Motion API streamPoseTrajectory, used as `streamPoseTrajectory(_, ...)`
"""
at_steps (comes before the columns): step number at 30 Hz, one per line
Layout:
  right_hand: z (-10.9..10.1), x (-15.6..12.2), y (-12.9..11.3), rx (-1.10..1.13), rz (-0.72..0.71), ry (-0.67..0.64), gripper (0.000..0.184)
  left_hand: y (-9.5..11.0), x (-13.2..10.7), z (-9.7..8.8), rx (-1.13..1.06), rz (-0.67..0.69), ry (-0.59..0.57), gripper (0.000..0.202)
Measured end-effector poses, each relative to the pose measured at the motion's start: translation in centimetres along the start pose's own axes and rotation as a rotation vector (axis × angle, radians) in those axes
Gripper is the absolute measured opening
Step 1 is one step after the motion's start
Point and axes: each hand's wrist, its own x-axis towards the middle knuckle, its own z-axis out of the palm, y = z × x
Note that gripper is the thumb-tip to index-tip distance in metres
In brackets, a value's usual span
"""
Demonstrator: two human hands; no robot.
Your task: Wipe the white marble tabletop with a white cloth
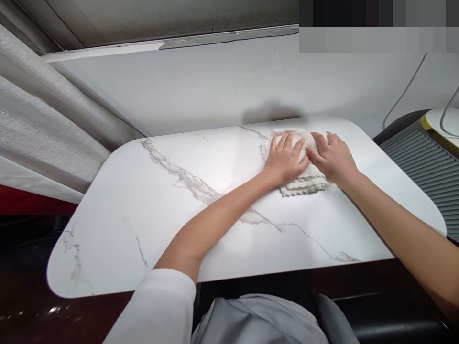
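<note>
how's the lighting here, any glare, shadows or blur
Head view: pale sheen on the tabletop; soft dark patch, likely a shadow, on the wall above the tabletop's far edge; cloth, left hand and right hand look reasonably sharp; blocky pixelation hides the top right corner.

2 bare hands [286, 160], 1 white elbow-length sleeve [154, 310], creased grey clothing [258, 322].

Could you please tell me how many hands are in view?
2: the left hand lies on the folded cloth, and the right hand is at the cloth's right side. The pixelated corner could hide others.
</note>
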Motion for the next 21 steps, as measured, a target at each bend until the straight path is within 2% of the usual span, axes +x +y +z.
streamPoseTrajectory(6, 0.8, 5.2, -1.4, 0.089, 0.105, -0.011, 0.068, -3.3, 4.2, -0.1, -0.006, -0.024, 0.031, 0.054)
streamPoseTrajectory(9, 1.4, 6.8, -1.4, 0.109, 0.108, 0.009, 0.062, -4.5, 5.7, 0.0, -0.026, -0.026, 0.069, 0.052)
streamPoseTrajectory(14, 2.3, 9.1, -1.3, 0.139, 0.079, 0.026, 0.054, -5.8, 7.2, 0.1, -0.062, -0.009, 0.137, 0.048)
streamPoseTrajectory(21, 1.6, 10.9, -1.7, 0.140, 0.069, -0.065, 0.052, -6.5, 8.3, 0.3, -0.036, -0.035, 0.178, 0.044)
